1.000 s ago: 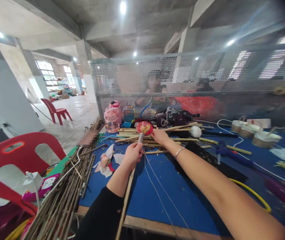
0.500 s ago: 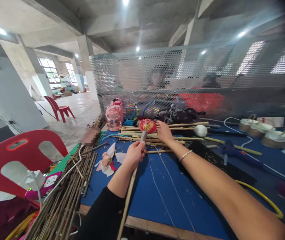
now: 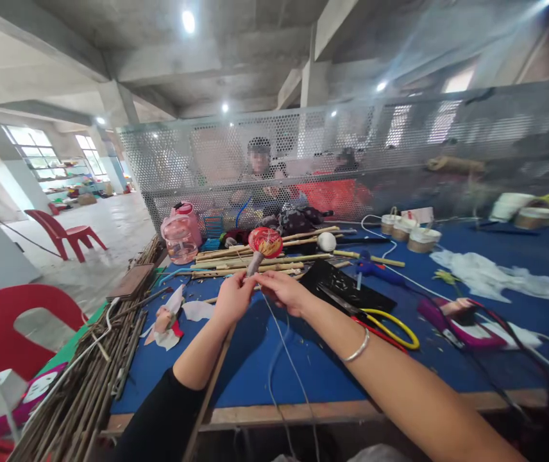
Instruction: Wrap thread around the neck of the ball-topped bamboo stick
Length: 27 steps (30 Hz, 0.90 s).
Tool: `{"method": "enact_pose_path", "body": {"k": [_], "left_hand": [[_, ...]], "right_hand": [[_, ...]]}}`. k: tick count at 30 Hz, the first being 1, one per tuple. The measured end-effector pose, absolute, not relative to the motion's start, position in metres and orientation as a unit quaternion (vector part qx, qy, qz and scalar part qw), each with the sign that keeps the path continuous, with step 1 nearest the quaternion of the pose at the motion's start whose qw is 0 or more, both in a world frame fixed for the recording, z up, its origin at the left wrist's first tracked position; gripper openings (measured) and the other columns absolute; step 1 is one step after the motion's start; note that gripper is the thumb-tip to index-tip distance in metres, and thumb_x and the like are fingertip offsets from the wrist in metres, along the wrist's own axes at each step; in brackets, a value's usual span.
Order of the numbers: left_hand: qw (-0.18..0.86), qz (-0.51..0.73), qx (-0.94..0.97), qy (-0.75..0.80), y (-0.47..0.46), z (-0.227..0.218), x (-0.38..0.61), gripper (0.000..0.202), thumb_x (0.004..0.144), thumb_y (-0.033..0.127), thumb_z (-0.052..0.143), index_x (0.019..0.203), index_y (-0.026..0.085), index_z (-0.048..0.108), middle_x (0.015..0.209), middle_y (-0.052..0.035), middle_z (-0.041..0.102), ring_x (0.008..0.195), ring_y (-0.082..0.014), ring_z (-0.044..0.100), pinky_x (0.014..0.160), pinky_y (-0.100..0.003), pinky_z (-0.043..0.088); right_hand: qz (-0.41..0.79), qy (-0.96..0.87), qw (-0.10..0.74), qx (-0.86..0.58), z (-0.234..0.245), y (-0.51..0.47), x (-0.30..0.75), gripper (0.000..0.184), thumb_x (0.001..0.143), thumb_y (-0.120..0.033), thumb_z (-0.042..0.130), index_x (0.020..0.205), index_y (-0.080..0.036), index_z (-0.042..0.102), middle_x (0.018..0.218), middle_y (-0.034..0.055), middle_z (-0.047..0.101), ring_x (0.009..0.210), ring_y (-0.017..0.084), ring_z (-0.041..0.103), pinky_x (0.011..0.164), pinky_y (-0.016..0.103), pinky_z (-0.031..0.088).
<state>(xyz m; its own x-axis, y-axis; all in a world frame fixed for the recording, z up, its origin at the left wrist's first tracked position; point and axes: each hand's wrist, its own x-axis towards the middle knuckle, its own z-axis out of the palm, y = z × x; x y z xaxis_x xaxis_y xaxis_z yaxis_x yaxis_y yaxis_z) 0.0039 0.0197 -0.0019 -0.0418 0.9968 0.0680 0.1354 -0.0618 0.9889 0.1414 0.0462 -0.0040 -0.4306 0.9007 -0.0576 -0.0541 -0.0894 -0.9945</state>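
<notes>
Your blue bench carries a bundle of sticks along its left edge, and a pale stick slants from your left hand past the near edge. Your right hand has just left the side of the red-and-yellow head and met the left one, so the head stands free above mid-bench, toward the far edge, steadied from below only. Your left grip is closed around the grey neck; your right fingertips are drawn together beside it, but I can't tell what they pinch. Two thin strings trail toward the near edge, one now bowed.
</notes>
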Motion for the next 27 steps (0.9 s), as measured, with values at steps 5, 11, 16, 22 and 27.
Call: {"method": "enact_pose_path", "body": {"k": [5,11,16,22,27], "left_hand": [[0.502,0.505,0.486,0.507,0.030,0.008,-0.003,0.025,0.080,0.039,0.054,0.068,0.021,0.041,0.048,0.0095,0.034,0.034,-0.0038,0.022,0.035,-0.017,0.017],[0.446,0.484,0.518,0.546,0.033,0.004,0.004,0.021,0.080,0.036,0.055,0.068,0.020,0.046,0.048,0.0078,0.037,0.036,-0.0060,0.027,0.039,-0.019,0.020],[0.273,0.458,0.651,0.541,0.019,0.002,0.025,0.008,0.075,0.026,0.060,0.078,0.019,0.064,0.062,-0.0011,0.059,0.056,-0.0144,0.048,0.055,-0.022,0.032],[0.228,0.479,0.642,0.554,0.011,-0.001,0.027,0.005,0.075,0.022,0.060,0.078,0.020,0.064,0.063,-0.0020,0.058,0.058,-0.0156,0.048,0.059,-0.023,0.031],[0.366,0.474,0.590,0.542,0.017,-0.005,0.020,0.017,0.078,0.035,0.060,0.081,0.018,0.056,0.055,0.0035,0.049,0.045,-0.0093,0.040,0.046,-0.021,0.028]], "right_hand": [[0.505,-0.625,0.453,-0.387,-0.007,0.057,0.153,0.038,0.069,-0.053,0.065,0.063,-0.017,0.055,0.055,-0.0048,0.045,0.054,0.010,0.038,0.054,0.025,0.030],[0.513,-0.588,0.499,-0.378,-0.010,0.061,0.162,0.045,0.073,-0.056,0.063,0.100,-0.021,0.054,0.098,0.0048,0.059,0.095,0.019,0.054,0.080,0.030,0.040],[0.716,-0.461,0.452,-0.265,-0.022,0.049,0.148,0.049,0.068,-0.065,0.063,0.090,-0.023,0.051,0.085,0.0021,0.060,0.077,0.015,0.058,0.071,0.028,0.044],[0.625,-0.536,0.436,-0.362,-0.024,0.043,0.146,0.047,0.071,-0.064,0.060,0.069,-0.018,0.055,0.048,-0.0061,0.039,0.043,0.008,0.031,0.042,0.022,0.023],[0.583,-0.559,0.462,-0.366,-0.017,0.044,0.152,0.038,0.067,-0.055,0.066,0.065,-0.018,0.058,0.044,-0.0081,0.032,0.042,0.007,0.025,0.043,0.024,0.017]]}}
